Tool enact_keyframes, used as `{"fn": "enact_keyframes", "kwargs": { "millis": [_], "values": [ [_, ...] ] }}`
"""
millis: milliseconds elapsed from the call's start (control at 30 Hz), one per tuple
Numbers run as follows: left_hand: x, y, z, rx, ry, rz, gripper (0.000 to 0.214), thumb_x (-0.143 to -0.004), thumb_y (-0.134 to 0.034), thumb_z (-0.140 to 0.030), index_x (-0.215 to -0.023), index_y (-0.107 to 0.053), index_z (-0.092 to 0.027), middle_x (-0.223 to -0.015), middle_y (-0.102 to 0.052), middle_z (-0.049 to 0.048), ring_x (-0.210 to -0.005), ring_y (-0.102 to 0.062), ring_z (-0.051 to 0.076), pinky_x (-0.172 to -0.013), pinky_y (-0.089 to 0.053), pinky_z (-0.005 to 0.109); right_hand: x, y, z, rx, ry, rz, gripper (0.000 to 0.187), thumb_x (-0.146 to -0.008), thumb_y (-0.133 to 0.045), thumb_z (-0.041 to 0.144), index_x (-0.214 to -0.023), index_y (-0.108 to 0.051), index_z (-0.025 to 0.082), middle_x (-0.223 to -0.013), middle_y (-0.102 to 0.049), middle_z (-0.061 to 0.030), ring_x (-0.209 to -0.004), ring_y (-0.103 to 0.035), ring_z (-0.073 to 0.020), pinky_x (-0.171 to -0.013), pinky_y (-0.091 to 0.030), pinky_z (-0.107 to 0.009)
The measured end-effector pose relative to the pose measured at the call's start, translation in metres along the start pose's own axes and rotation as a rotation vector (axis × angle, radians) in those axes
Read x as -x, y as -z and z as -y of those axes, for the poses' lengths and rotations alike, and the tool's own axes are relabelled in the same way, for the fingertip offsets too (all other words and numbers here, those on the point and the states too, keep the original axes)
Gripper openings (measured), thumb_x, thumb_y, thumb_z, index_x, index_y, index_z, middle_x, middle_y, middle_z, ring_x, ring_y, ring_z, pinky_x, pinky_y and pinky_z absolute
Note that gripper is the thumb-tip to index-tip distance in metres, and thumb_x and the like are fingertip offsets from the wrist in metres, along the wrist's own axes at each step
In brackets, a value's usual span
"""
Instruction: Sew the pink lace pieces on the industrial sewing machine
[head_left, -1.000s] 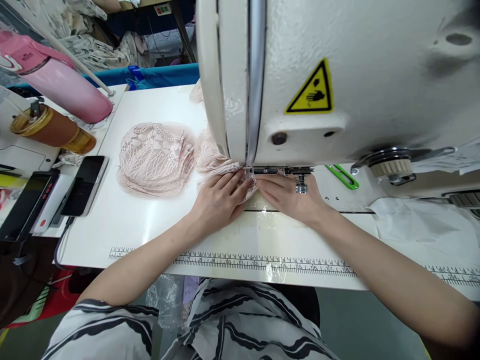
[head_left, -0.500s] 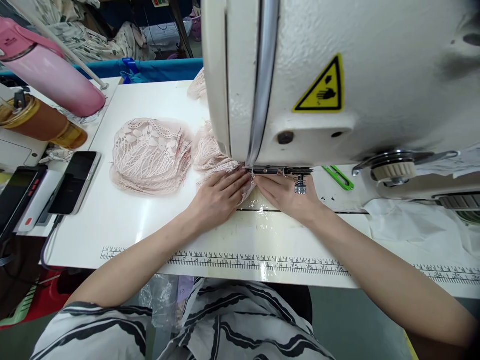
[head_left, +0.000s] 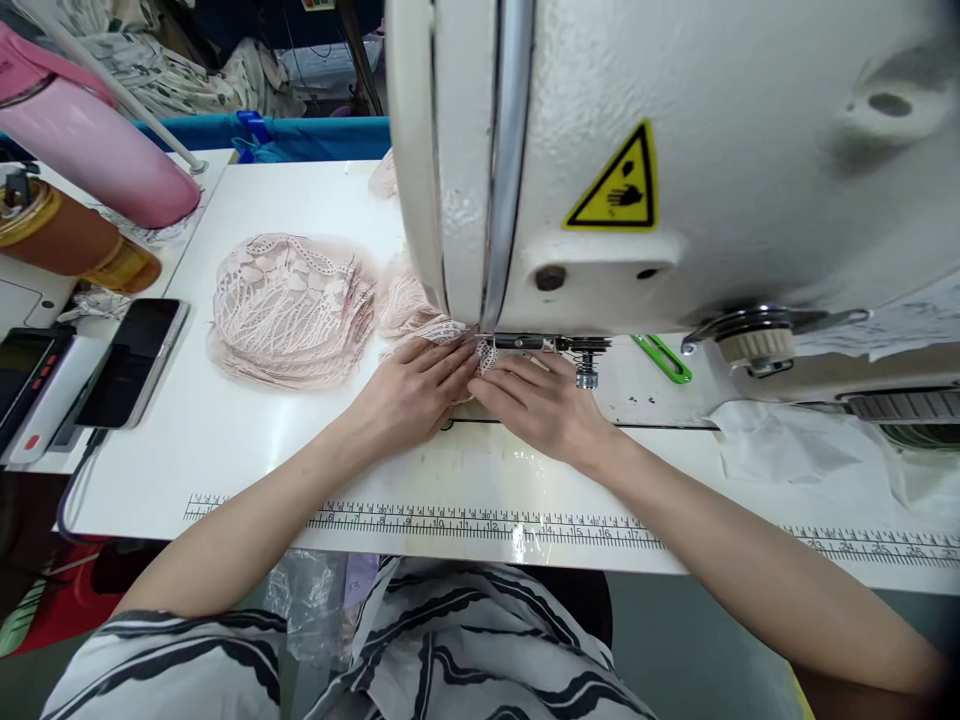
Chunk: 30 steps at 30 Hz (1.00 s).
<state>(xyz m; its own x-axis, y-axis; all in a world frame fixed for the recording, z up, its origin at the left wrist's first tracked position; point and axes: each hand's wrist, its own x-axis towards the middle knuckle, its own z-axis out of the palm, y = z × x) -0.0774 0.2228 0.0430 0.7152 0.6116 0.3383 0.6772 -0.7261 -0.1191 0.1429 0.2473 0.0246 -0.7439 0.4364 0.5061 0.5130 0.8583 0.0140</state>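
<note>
At the front of the white table, under the head of a cream-white industrial sewing machine, both hands lie low on a small piece of pale pink openwork lace. The left hand rests flat, fingers stretched out and close together, their tips pressing the lace down just left of the metal presser foot. The right hand lies beside it, fingers likewise straight and narrow-set, touching the lace edge just in front of the foot. Neither hand grips; both pin the cloth to the table.

The lace piece sits right at the foot, and more pink lace bunches up to its left, against the machine's side. Whether that is the same piece, I cannot tell.

Further left, a flattened pile of similar pink lace pieces lies well apart from the hands. I judge the work to be mid-seam on one piece. Whether the pile is finished or waiting is not shown.

A green plastic thread snipper lies right of the foot, and a printed measuring scale runs along the table's near edge.
</note>
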Motion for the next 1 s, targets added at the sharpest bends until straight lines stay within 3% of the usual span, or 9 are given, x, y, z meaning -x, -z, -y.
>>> {"fn": "enact_keyframes", "kwargs": {
  "millis": [167, 367, 733, 1000],
  "values": [
    [0.0005, -0.0007, -0.0007, -0.016, -0.004, 0.008, 0.039, -0.096, -0.05, -0.017, -0.129, -0.064, -0.001, -0.132, -0.066, 0.0192, -0.117, -0.069, 0.031, -0.095, -0.057, 0.044, -0.0008, 0.005, -0.0007, 0.104, 0.122, -0.027, 0.02, -0.093, -0.054, 0.002, -0.089, -0.063, 0.019, -0.086, -0.07, 0.0023, -0.088, -0.059, -0.0112, -0.07, -0.042, -0.027],
    [0.0029, -0.0015, 0.0002, 0.01, 0.017, 0.046, 0.039, -0.098, -0.051, -0.02, -0.133, -0.063, -0.007, -0.135, -0.065, 0.0169, -0.124, -0.065, 0.03, -0.099, -0.056, 0.044, -0.0009, 0.0075, -0.0001, 0.127, 0.136, -0.035, 0.022, -0.093, -0.052, 0.0, -0.091, -0.064, 0.018, -0.086, -0.071, 0.0022, -0.088, -0.06, -0.0104, -0.066, -0.042, -0.026],
    [0.0007, -0.0004, 0.0026, 0.0, 0.01, 0.029, 0.037, -0.098, -0.052, -0.019, -0.13, -0.065, -0.005, -0.134, -0.066, 0.0173, -0.121, -0.067, 0.029, -0.099, -0.056, 0.042, 0.0001, 0.004, 0.0007, 0.09, 0.167, -0.083, 0.02, -0.093, -0.055, 0.0, -0.094, -0.067, 0.016, -0.085, -0.072, 0.0017, -0.088, -0.061, -0.0115, -0.071, -0.049, -0.026],
    [-0.0001, -0.0019, -0.0011, -0.066, 0.03, 0.056, 0.038, -0.1, -0.048, -0.02, -0.131, -0.063, -0.005, -0.133, -0.067, 0.0176, -0.12, -0.067, 0.028, -0.096, -0.057, 0.041, 0.0036, 0.0035, -0.0002, 0.059, 0.112, -0.006, 0.025, -0.095, -0.05, 0.0, -0.098, -0.068, 0.017, -0.093, -0.073, -0.0012, -0.095, -0.061, -0.0133, -0.078, -0.051, -0.028]
  ]
}}
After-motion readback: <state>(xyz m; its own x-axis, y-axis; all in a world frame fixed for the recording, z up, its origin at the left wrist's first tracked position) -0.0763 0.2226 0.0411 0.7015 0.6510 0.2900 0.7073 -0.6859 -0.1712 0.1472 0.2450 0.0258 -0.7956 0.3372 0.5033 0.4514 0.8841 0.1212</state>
